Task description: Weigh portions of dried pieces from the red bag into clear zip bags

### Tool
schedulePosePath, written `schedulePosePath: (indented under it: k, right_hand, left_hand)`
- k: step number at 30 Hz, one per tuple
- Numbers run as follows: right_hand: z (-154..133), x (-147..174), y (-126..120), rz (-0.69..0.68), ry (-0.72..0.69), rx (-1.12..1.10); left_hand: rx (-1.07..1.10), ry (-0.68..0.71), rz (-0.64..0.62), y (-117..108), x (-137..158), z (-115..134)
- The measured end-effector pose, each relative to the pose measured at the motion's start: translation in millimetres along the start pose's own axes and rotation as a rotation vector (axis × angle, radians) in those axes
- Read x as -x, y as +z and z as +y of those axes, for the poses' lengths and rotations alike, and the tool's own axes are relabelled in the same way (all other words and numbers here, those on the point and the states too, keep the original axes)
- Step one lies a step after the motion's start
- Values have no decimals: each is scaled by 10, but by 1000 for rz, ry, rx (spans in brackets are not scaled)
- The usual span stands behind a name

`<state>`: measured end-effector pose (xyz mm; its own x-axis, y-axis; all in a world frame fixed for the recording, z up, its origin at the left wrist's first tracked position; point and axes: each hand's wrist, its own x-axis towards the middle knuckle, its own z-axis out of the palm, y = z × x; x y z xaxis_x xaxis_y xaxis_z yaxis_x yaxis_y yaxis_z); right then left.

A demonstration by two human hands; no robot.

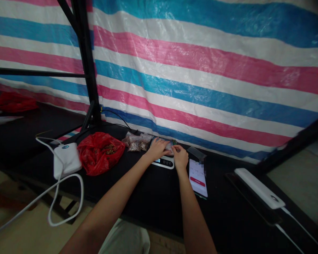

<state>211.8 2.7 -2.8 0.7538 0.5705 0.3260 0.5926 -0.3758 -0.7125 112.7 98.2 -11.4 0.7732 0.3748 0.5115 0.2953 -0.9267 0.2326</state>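
A small clear plastic bag (170, 145) lies over the top of a white digital scale (163, 162), partly hidden by my fingers. My left hand (157, 149) reaches across from the left and holds the bag between its long fingers and thumb. On the other side, my right hand (180, 157) pinches the bag's right edge with thumb and forefinger. Left of the scale sit several filled clear bags (135, 142) with small brownish pieces in them. An open red plastic bag (95, 155) beside them contains small brown and yellowish pieces. What my bag holds is too small to make out.
A lit phone (198, 178) lies right of my hand, with a flat clear packet (196, 153) behind it. White power banks with cables stand at far left (66, 160) and far right (259, 188). A black metal post (87, 63) rises behind; striped sheeting (201, 88) backs the table.
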Motion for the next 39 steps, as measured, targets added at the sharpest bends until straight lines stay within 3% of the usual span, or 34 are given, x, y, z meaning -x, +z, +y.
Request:
schedulePosePath:
  k: [6,8,11,15,20,23,28,31,35,39]
  right_hand:
    - [-40,-9,7,-25,-247,-166]
    - [-54,0,-28,59,-296,-181]
    - [-39,14,-74,233,-227,-23]
    - [107,-20,-18,234,-89,272]
    - [310,-74,121,79,-128,376]
    - [320,-64,126,28,-111,363]
    - [197,-30,58,132,-95,253]
    - [76,-13,44,198,-150,86]
    - [-152,104,123,131,-235,-163]
    - [-410,411,266,-89,-507,-277]
  left_hand:
    - [493,-54,80,-90,-26,-37]
    - [684,-100,108,-132,-34,-57]
    - [809,-162,194,-209,-42,-77]
    - [531,-135,275,-188,-43,-93]
    - [87,-77,123,-2,-24,-25]
    - [-55,-70,155,-199,73,87]
    - [-196,-145,248,-1022,731,107]
    - [-283,-293,148,-1349,1365,-122]
    - [-324,-384,-32,-1468,2027,-464]
    - [-299,-369,1,-1439,2203,-459]
